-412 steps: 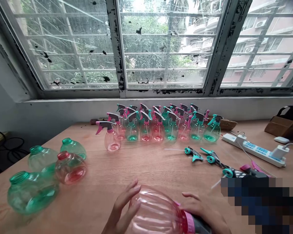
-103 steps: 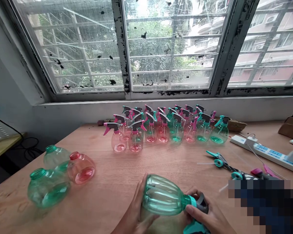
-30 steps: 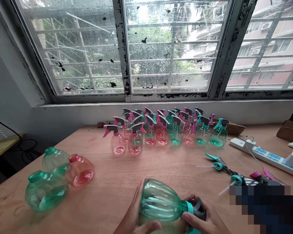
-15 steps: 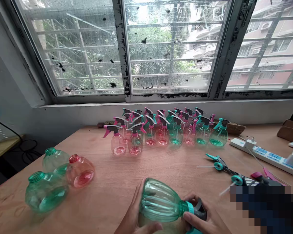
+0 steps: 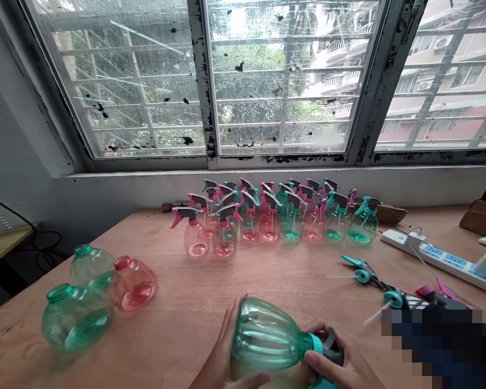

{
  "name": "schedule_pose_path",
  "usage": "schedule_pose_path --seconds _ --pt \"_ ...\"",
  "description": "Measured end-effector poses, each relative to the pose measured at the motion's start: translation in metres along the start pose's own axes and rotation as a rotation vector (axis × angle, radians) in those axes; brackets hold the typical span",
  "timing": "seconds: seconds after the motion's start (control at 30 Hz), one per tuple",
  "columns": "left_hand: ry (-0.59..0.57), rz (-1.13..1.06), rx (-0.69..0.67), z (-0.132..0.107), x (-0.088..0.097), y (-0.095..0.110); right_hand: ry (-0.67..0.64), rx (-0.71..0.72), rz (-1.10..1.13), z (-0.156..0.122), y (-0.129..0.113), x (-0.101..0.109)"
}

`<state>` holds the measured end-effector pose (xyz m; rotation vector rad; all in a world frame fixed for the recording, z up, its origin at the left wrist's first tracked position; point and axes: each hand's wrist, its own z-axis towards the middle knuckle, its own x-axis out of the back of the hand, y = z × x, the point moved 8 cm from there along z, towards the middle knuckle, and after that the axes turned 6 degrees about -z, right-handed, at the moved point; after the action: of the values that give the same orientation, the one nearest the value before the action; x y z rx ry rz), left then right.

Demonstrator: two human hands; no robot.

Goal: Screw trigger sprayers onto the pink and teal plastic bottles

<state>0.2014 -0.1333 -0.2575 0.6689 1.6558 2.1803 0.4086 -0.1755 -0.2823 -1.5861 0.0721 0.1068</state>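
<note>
A clear green spray bottle (image 5: 269, 332) lies on its side in the air at the near edge of the view, its neck towards the right. My left hand (image 5: 227, 351) is wrapped round its base end. At the neck, my right hand (image 5: 340, 359) grips the turquoise collar and the dark spray head (image 5: 332, 348), with the thumb on the collar. The spray head sits on the bottle's neck; part of its trigger is hidden by my right hand and the lower frame edge.
Topless green bottles (image 5: 76, 319) and a pink bottle (image 5: 133, 286) stand at left. Several assembled spray bottles (image 5: 269, 224) line the back below the window. Loose spray heads (image 5: 364, 273) lie at right, near a white power strip (image 5: 445, 259) and a brown case (image 5: 484, 216).
The bottle and both hands have shifted very slightly; the grip is the same. Nothing else has visibly moved.
</note>
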Motion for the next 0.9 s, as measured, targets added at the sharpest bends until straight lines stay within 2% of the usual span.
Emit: schedule_pose_path --seconds 0.17,0.4,0.57,0.67,0.9 --pt "0.023 0.052 -0.006 0.001 -0.001 0.003 0.015 0.015 -0.03 0.0 0.002 0.005" --pt "-0.035 -0.061 -0.015 0.0 0.001 0.0 0.023 0.011 -0.022 -0.001 -0.001 0.003" --pt "0.002 0.064 -0.038 0.004 -0.001 0.009 0.075 0.009 0.001 -0.001 -0.002 0.008" --pt "0.022 0.102 -0.03 0.002 -0.002 0.008 0.053 0.001 0.023 -0.001 -0.002 0.005" --pt "-0.045 0.006 -0.011 0.001 -0.001 0.0 0.013 -0.004 0.043 -0.001 -0.003 0.0"
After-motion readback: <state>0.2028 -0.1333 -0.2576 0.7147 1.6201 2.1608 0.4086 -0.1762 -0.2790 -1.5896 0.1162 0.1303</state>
